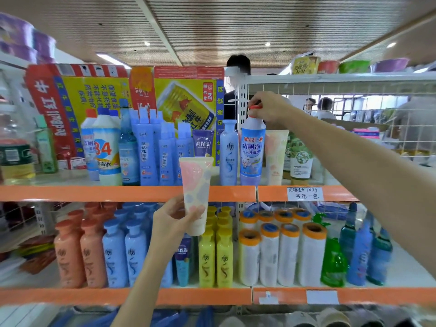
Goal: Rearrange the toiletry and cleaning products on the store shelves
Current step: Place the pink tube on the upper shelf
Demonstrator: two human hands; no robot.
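My left hand [173,220] grips a cream tube with pink and lilac spots [195,185], cap end down, held in front of the orange edge of the upper shelf [94,193]. My right hand [267,107] is closed over the red cap of a blue and white toilet cleaner bottle [252,149], which stands upright near the front of the upper shelf. A pale blue shampoo bottle [228,152] is just left of it and a second cream tube [276,154] just right.
The upper shelf also holds disinfectant bottles [107,147], blue spray boxes [146,152] and a green-label bottle [300,159]. The lower shelf [200,296] carries orange, blue and yellow shampoo bottles, masking film rolls [283,251] and a green spray bottle [333,260]. People stand behind the wire rack.
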